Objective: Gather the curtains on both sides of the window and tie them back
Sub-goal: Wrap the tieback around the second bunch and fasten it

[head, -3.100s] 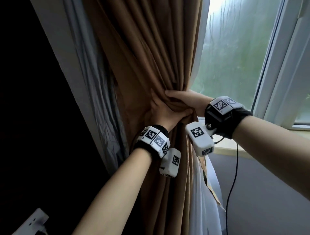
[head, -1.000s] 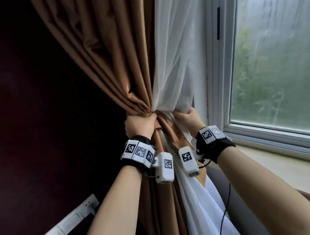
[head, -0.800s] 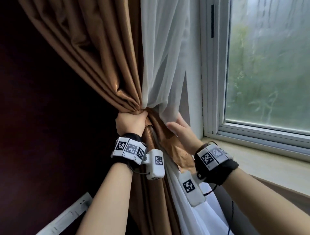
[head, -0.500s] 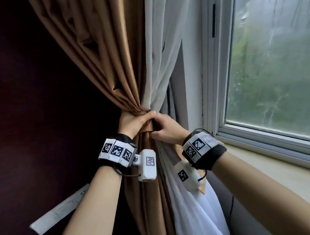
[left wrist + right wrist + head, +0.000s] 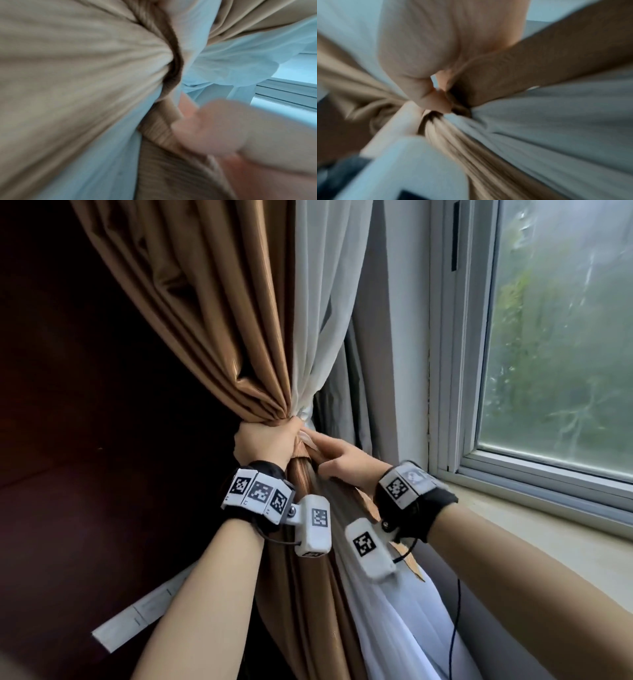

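Brown curtain (image 5: 219,330) + white sheer (image 5: 329,313) bunched together left of window (image 5: 555,337), L hand (image 5: 263,445) fisted tight round the gather, R hand (image 5: 346,462) just beside it, thumb & fingers pinching ribbed brown tie-back strap (image 5: 301,451) at the gather, w/ strap's free end hanging below R wrist.

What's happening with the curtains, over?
Left hand grips bunched brown curtain and white sheer. Right hand pinches tie band at the bunch. Not tied yet. Nothing blocking.
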Available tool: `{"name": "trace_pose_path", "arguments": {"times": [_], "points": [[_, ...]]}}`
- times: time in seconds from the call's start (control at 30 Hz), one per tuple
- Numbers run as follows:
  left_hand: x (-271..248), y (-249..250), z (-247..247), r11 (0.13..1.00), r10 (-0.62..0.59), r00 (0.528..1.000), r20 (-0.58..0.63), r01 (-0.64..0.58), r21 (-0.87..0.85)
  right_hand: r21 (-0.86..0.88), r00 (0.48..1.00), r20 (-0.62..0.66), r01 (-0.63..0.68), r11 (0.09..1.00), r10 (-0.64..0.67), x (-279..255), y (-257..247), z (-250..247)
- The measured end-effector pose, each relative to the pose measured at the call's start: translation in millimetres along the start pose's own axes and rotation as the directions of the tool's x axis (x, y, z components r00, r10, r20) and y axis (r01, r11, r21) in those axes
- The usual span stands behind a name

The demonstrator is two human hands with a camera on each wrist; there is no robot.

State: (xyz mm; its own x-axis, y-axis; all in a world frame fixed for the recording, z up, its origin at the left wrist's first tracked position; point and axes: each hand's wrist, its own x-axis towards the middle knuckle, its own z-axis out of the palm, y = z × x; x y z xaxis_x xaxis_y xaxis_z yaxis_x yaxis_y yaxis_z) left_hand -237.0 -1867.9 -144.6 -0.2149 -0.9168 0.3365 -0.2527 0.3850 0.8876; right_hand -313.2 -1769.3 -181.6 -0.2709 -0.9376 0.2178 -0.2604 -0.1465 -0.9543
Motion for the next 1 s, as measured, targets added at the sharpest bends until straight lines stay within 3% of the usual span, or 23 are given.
{"name": "trace_pose_path", "arguments": {"times": [0.07, 0.17, 0.27, 0.4, 0.47, 0.53, 0.63, 0.7, 0.77, 0.83, 0.93, 1.0], "points": [[0.7, -1.2, -0.3, 1.000, 0.007, 1.000, -0.005, -0.007, 0.003, 0.121, 0.999, -0.040, 0.005, 0.993, -0.001, -5.1, 8.9, -4.4], [0.8, -2.0, 0.4, 1.000, 0.028, 1.000, -0.010, -0.028, 0.009, -0.121, 0.991, -0.134, -0.021, 0.992, 0.005, -11.0, 18.9, -12.2], [3.9, -2.3, 1.7, 1.000, 0.023, 1.000, -0.013, -0.023, 0.010, -0.370, 0.962, -0.270, -0.138, 0.919, 0.036, -21.0, 24.2, -21.9], [6.9, -0.9, 4.6, 1.000, 0.002, 1.000, -0.017, -0.002, 0.002, -0.604, 0.949, -0.299, -0.111, 0.789, -0.095, -36.4, 18.1, -29.8], [6.7, -0.4, 6.4, 1.000, 0.003, 1.000, -0.021, -0.003, 0.002, -0.476, 0.945, -0.324, -0.130, 0.870, -0.036, -40.8, 11.9, -38.3], [6.5, 0.0, 8.0, 1.000, 0.007, 1.000, -0.016, -0.007, -0.002, -0.206, 0.952, -0.302, -0.115, 0.972, 0.049, -41.1, 6.9, -51.4], [9.0, 0.9, 9.5, 1.000, -0.002, 1.000, -0.014, 0.001, -0.011, 0.097, 0.945, -0.294, -0.122, 0.988, 0.145, -24.8, 16.1, -75.8], [10.9, 1.5, 10.3, 1.000, -0.009, 1.000, -0.014, 0.008, -0.016, 0.098, 0.870, -0.440, -0.198, 0.975, 0.221, -3.0, 29.7, -87.6], [11.8, 2.0, 11.4, 1.000, -0.012, 1.000, -0.009, 0.012, -0.012, 0.071, 0.754, -0.604, -0.272, 0.960, 0.258, 21.7, 41.6, -91.9], [12.8, 1.8, 13.3, 1.000, -0.011, 1.000, -0.004, 0.011, -0.004, 0.083, 0.677, -0.678, -0.315, 0.945, 0.285, 42.2, 45.0, -90.3], [15.5, 2.2, 16.0, 1.000, -0.002, 1.000, -0.005, 0.002, 0.000, 0.099, 0.606, -0.725, -0.381, 0.919, 0.329, 66.6, 47.9, -87.8], [17.5, 1.5, 17.0, 1.000, 0.004, 1.000, -0.004, -0.004, 0.004, 0.005, 0.601, -0.740, -0.443, 0.896, 0.302, 79.3, 48.6, -85.0]]}}
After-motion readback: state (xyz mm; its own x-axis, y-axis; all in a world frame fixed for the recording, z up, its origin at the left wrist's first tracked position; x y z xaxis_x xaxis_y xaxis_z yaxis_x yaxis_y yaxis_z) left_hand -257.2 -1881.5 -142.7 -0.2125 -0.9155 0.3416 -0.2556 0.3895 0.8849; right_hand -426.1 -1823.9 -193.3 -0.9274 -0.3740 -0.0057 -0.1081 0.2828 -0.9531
